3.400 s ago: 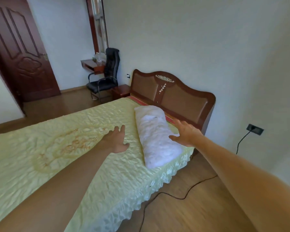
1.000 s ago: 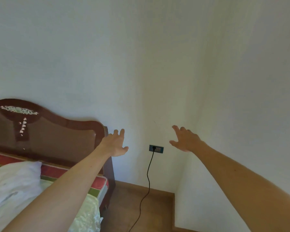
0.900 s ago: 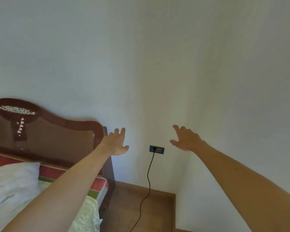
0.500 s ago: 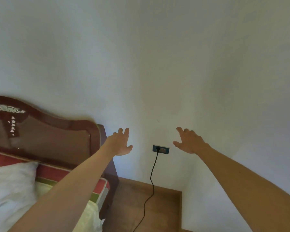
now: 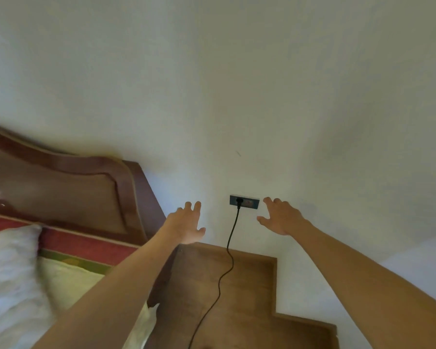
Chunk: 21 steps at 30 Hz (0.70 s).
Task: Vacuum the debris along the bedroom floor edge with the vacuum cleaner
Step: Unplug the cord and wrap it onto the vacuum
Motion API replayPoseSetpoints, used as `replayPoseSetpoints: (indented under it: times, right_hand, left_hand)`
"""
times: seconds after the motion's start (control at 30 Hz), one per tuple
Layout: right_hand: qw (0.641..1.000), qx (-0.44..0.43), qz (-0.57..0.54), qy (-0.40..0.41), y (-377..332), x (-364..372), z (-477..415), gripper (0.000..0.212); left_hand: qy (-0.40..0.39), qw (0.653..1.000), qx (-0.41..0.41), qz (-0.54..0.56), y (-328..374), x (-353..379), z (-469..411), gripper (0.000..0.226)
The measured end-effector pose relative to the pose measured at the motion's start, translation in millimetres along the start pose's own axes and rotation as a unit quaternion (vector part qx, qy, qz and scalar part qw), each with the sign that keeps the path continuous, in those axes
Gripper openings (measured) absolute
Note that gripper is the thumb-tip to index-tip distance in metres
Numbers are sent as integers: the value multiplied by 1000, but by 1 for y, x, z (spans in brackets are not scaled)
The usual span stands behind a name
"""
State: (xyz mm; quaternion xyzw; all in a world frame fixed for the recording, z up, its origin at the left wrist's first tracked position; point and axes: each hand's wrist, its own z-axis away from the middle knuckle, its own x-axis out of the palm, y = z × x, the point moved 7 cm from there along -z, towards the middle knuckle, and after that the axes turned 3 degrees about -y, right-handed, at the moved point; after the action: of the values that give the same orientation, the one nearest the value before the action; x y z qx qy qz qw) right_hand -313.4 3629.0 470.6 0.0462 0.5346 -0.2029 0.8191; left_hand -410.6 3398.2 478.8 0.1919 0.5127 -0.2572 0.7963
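Note:
No vacuum cleaner is in view. A black power cord hangs from a plug in the dark wall socket and snakes down over the wooden floor toward the bottom edge. My left hand is stretched out in front of the wall, left of the socket, fingers spread and holding nothing. My right hand reaches out just right of the socket, also spread and holding nothing. Any debris on the floor is too small to make out.
The bed's brown wooden headboard stands against the white wall at the left, with a white pillow and a pale green cover below it. A wooden skirting board lines the narrow floor strip between bed and right wall.
The view has swung from the bed to the wall corner and tilted down, so more floor shows. Both hands stay outstretched and spread, now level with the socket.

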Motion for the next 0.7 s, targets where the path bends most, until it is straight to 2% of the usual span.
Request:
replayPoseSetpoints:
  times: [0.13,0.33,0.43,0.57,0.7]
  right_hand:
    - [999,25,-24,-22,8,35,-32,69]
    - [995,57,-77,-8,5,77,-84,67]
    - [988,71,-138,10,-2,96,-113,63]
    - [950,114,-284,58,-12,114,-152,53]
    - [888,166,-411,126,-15,129,-185,43]
  left_hand:
    - [-39,999,20,22,1,48,-35,74]
    - [-98,991,60,65,5,120,-94,73]
    - [-133,981,68,127,11,155,-119,69]
    - [-156,951,59,261,24,193,-145,62]
    - [-147,917,34,370,35,216,-165,56]
